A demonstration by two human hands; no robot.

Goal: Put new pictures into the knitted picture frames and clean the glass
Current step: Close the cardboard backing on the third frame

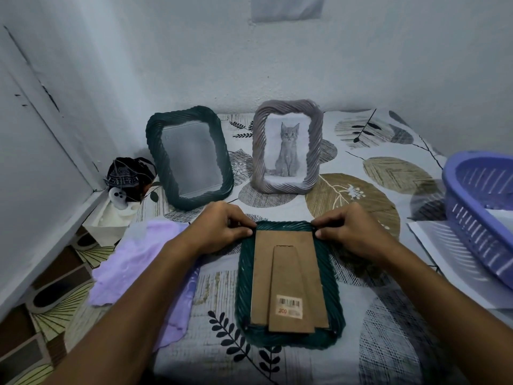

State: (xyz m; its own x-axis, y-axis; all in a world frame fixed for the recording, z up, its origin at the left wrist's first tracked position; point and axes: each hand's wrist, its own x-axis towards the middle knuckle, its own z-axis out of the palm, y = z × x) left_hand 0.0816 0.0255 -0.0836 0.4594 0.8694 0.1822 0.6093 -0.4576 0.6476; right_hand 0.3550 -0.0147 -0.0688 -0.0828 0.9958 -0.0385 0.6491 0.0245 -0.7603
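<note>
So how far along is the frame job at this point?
One looks done: the grey frame stands upright with a kitten picture in it. In hand: both hands, left hand and right hand, pinch the top corners of a green frame lying face down, backing board up. Left: the other green frame shows no picture; the purple cloth lies unused.

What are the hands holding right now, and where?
Both hands, left and right, pinch the face-down green frame at its far top corners.
</note>
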